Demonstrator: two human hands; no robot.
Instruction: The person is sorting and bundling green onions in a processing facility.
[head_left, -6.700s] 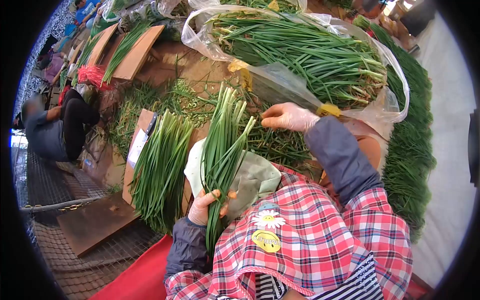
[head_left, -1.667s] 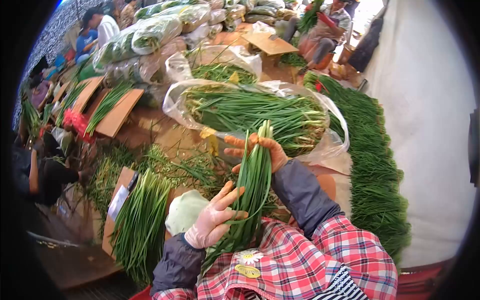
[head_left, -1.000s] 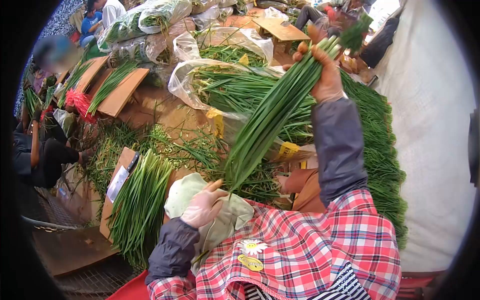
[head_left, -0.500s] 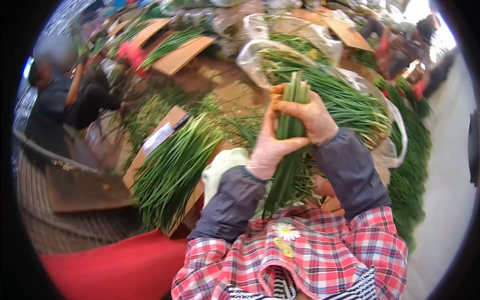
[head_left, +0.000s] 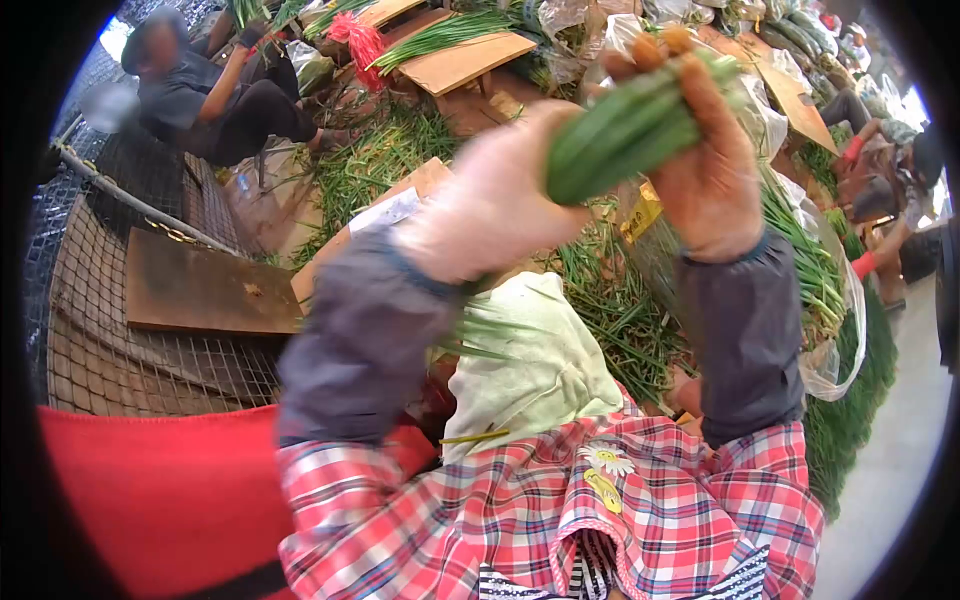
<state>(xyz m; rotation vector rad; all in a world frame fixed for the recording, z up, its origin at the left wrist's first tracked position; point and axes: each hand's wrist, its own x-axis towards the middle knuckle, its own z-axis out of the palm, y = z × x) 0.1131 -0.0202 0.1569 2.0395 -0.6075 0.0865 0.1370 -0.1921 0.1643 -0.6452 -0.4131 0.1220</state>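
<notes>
A bundle of green stalks is raised in front of me, blurred by motion, its pale ends pointing up and right. My left hand is wrapped round its lower left part. Around the upper right part are the curved fingers of my right hand, orange-stained at the tips. Behind my left hand and sleeve lies a board with a white label; the stalks on it are mostly hidden. More long green stalks rest in a clear plastic bag at the right.
A seated person is at the upper left, others at the upper right. A brown board lies on mesh at the left. Loose trimmings cover the ground ahead. Pale cloth covers my knee; red fabric is lower left.
Both hands have lifted the bundle up and towards me, and it has tilted from nearly upright to slanting. The view has shifted left, showing more of the pale cloth and mesh.
</notes>
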